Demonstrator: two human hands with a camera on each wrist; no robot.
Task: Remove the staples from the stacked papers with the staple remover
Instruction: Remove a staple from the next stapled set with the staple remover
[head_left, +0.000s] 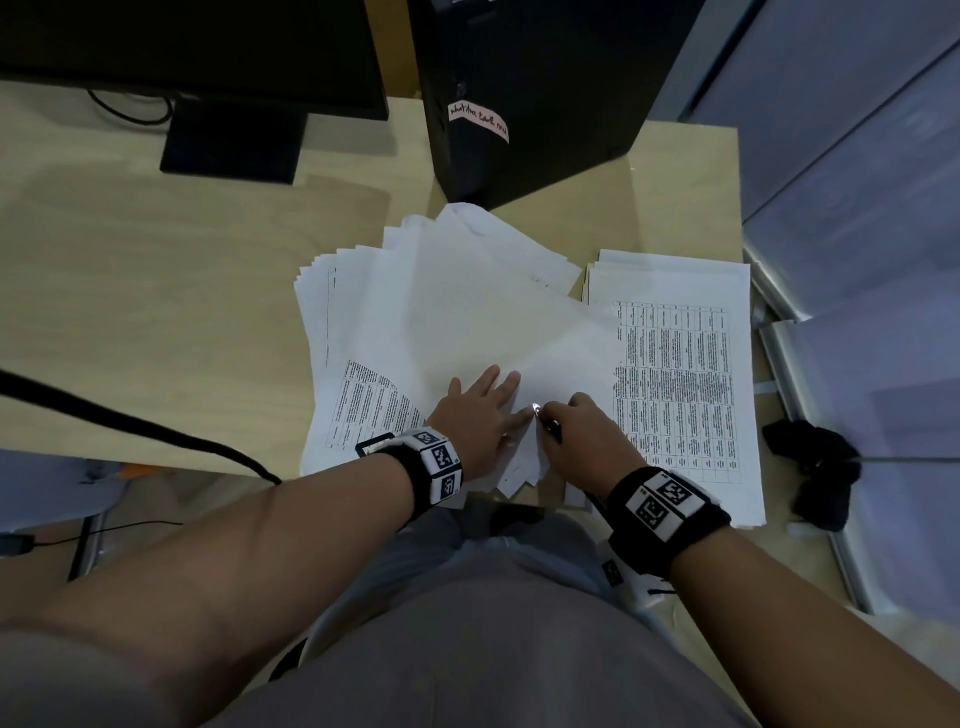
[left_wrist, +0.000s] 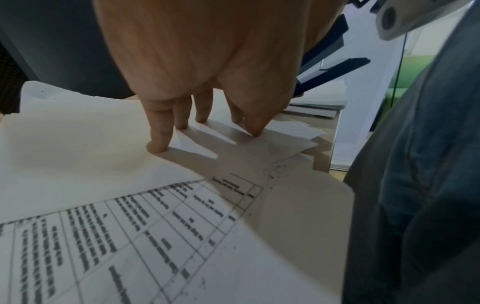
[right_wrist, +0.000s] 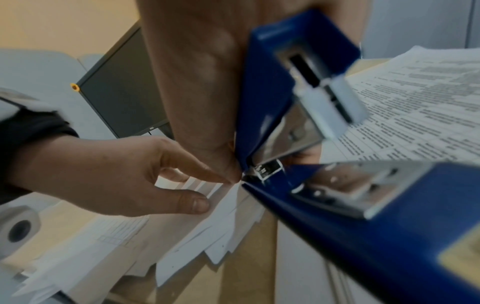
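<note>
Five straight, spread fingers (left_wrist: 159, 131) of the left hand (head_left: 480, 415) press their tips flat on the fanned pile of loose white paper sheets (head_left: 447, 312), holding nothing. Just beside the index fingertip, touching or nearly so, sits the metal nose of the blue-and-chrome hinged stapler-style staple remover (right_wrist: 298, 115), at the near corner of the top sheets. The right hand (head_left: 582, 439) is wrapped around that tool — its fingers curled on the blue body, thumb tip down by the nose — and in the right wrist view the tool's two blue arms stand splayed apart in a V from the hinge. Whether a staple sits under the nose I cannot tell; the spot is too small and blurred.

Under the left palm, printed table pages show beneath the blank sheets. Past the right hand's knuckles lies a squarer stack of printed table pages (head_left: 675, 374), just beside the fanned pile. Both piles rest on the pale wooden desk (head_left: 156, 291). Beyond the fingertips stands a black computer tower with a pink handwritten label (head_left: 519, 104) — and further left, a black monitor on its stand (head_left: 234, 104).
</note>
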